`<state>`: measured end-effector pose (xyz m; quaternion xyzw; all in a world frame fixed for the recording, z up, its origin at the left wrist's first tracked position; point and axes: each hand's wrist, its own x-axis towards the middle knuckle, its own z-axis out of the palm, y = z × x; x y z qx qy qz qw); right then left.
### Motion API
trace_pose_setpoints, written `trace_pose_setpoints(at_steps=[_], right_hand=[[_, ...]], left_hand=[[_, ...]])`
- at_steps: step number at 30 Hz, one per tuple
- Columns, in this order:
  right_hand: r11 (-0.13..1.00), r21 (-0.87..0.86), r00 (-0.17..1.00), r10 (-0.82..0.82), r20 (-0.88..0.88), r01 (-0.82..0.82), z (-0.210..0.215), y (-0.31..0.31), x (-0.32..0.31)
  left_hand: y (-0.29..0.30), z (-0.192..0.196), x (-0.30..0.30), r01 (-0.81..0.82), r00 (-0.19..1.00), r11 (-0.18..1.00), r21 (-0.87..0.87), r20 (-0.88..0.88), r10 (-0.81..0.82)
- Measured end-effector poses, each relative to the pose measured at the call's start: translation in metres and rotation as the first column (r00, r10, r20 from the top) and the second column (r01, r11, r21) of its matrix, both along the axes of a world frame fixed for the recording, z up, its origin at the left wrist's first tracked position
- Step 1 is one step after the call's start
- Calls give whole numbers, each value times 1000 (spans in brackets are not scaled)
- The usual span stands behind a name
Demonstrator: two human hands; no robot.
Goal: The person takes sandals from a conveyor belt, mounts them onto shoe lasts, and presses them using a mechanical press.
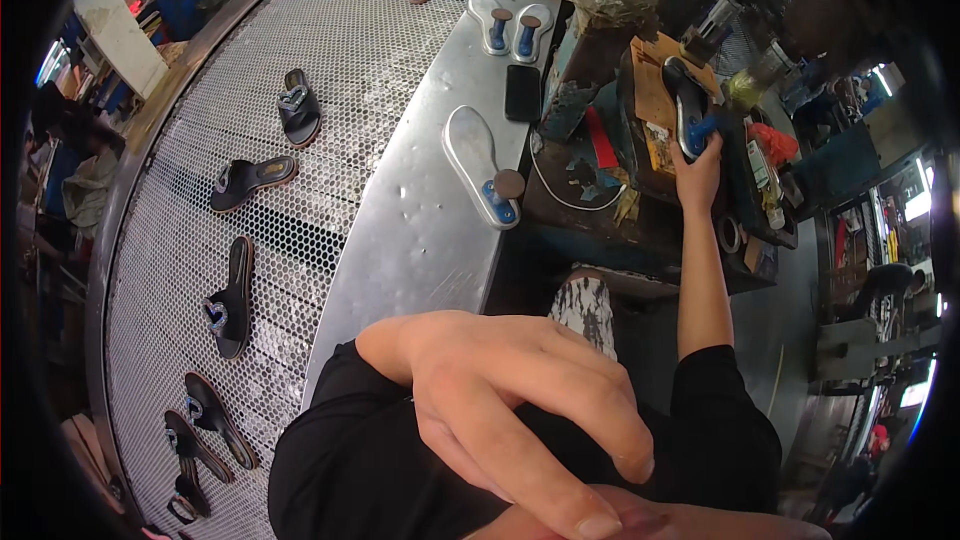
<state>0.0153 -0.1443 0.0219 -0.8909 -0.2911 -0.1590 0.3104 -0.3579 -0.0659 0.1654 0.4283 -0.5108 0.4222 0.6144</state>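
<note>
My right hand (697, 172) is stretched out at the far right, its fingers closed round the front end of a sole-shaped metal plate with a blue handle (690, 118). A black rim shows around this plate, which lies over a brown pad (655, 75) on the machine. Close to the camera, my left hand (530, 385) has bent fingers that stand apart, with nothing visible in them. Its index fingertip is low in the view, against skin at the lower edge. A similar silver plate (470, 155) with a blue post and brown knob lies on the metal ledge (400, 230).
Left of the ledge runs a white mesh conveyor (330, 30) carrying several black sandals (235, 295) with decorated straps. A black phone (522, 93) and two more plates (495, 25) lie farther along the ledge. The worn machine (590, 180) holds a red strip (601, 138) and a pale cable.
</note>
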Motion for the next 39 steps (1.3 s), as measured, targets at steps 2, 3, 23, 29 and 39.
trace_pose_setpoints(at_steps=[2,3,23,29,39], right_hand=[[999,35,1000,-1,10,0,-2,-1,0],[998,70,1000,2,19,-3,-4,-1,0],[1000,9,1000,-6,18,6,-10,-10,0],[1000,-11,1000,-12,14,12,-8,-10,3],[996,-45,994,83,77,-80,-35,2,37]], left_hand=[[0,0,-1,-10,1000,1000,1,-4,10],[0,0,0,-3,1000,1000,-8,-4,3],[2,3,5,170,985,985,18,21,-170],[10,21,2,349,928,929,121,-181,-325],[11,-15,4,287,932,958,-23,-222,-285]])
